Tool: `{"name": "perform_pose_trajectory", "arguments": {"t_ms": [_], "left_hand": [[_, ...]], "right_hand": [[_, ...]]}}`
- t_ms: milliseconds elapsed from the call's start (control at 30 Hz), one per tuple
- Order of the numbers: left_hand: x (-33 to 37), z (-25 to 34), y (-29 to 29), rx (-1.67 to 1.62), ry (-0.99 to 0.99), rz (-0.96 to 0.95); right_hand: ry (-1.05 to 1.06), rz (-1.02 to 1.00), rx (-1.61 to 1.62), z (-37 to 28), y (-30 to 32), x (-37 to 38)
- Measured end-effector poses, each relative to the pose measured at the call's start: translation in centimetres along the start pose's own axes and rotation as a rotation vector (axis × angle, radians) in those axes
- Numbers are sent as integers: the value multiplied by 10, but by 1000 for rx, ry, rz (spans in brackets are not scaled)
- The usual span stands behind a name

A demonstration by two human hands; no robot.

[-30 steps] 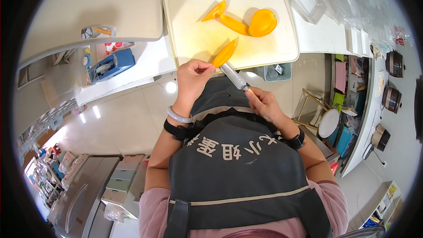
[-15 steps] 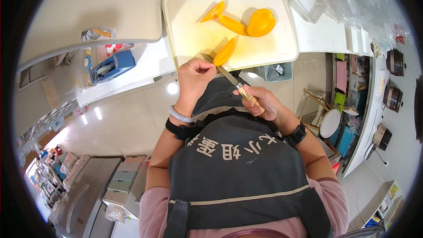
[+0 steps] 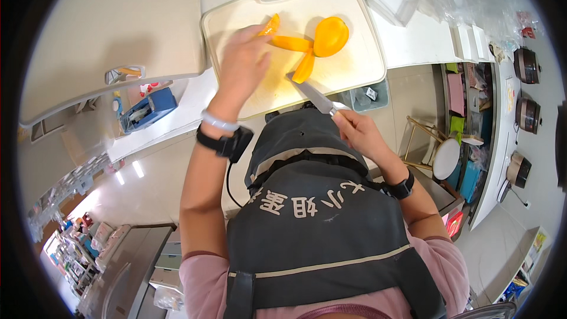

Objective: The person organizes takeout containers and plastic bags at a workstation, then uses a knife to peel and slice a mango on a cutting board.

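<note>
Leftmost, over the cutting board [image 3: 354,70]: left grip [image 3: 251,56], blurred, nearer to the orange wedge [image 3: 271,24]; cannot tell whether grasping or released. Wedge just up-right of that grip, long axis slanting up-right. Rightward: middle slice [image 3: 290,43], lower slice [image 3: 305,67] at the tip of the knife [image 3: 319,101], rounded fruit [image 3: 331,36], then right grip [image 3: 354,132], clenched around the knife handle.

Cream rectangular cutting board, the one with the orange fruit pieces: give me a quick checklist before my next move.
1. Long silver-bladed knife held in the right hand: ok.
2. Left hand apart from the knife: ok.
3. Left hand's grip on the pointed orange wedge: cannot tell; the hand is blurred.
4. Narrow orange slice apart from the knife: cannot tell; they overlap in this view.
5. Large rounded orange fruit piece resting on the cutting board: ok.
</note>
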State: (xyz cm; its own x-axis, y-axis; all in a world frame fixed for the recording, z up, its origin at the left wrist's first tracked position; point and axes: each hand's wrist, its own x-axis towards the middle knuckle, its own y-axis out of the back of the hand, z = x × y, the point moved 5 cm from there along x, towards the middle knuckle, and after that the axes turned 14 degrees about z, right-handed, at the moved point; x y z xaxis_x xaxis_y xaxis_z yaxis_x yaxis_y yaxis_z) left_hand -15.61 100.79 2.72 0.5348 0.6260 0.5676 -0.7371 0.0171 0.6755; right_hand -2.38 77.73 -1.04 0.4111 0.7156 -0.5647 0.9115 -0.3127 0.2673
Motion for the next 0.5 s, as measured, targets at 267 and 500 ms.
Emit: {"name": "perform_pose_trajectory", "arguments": {"t_ms": [267,500], "left_hand": [[12,7,-44,118,22,-266],[-20,-14,-2,-234,496,-229]], "right_hand": [[655,376,-588,-36,24,-34],[692,456,-632,-37,23,-10]]}}
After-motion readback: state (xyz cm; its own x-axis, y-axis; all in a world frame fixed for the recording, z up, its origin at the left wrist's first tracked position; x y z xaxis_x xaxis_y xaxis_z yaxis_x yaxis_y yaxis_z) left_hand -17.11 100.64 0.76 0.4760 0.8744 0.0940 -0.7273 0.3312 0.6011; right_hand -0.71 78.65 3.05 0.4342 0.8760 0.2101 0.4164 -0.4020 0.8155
